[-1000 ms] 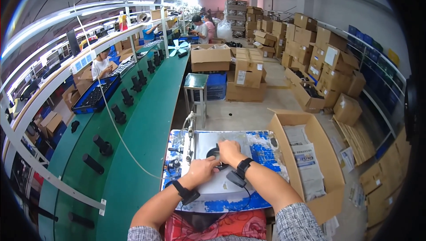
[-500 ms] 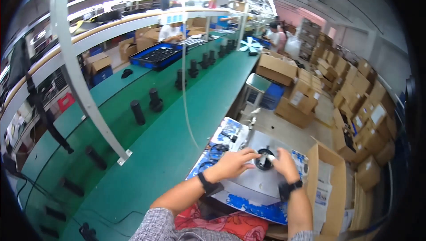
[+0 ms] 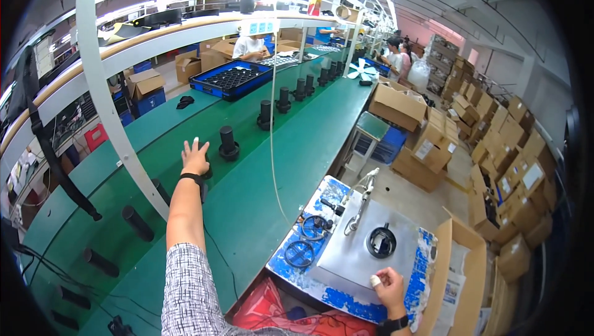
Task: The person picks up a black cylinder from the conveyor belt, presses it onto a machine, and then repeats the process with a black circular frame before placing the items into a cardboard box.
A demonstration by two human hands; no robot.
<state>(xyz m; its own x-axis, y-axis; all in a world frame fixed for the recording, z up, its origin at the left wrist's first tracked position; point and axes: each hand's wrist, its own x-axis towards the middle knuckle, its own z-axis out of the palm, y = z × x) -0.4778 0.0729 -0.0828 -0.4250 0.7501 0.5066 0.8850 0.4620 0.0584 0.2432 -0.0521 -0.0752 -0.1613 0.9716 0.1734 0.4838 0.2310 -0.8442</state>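
Observation:
My left hand (image 3: 196, 159) reaches out over the green belt, fingers spread, at a black cylinder (image 3: 208, 168) that it mostly hides. Whether the palm touches that cylinder I cannot make out. My right hand (image 3: 390, 288) is closed, its fingers curled in, above the near right part of a metal box (image 3: 346, 255); no object shows in it. A white cover sits on one of its fingertips. In the box's top lies a round black fitting (image 3: 381, 241), apart from both hands. A metal toggle clamp (image 3: 361, 203) stands beside the fitting.
Black ring guards (image 3: 299, 254) lie on the worn blue-white bench (image 3: 281, 262). Several black cylinders (image 3: 137, 223) stand or lean along the belt (image 3: 247, 181). A grey post (image 3: 114, 107) rises near my left arm. An open carton (image 3: 476, 268) is at right; co-workers sit further off.
My left hand has left the black fitting and swung far left to the belt. My right hand has drawn back toward me from the fitting, which stays on the box. The view has shifted.

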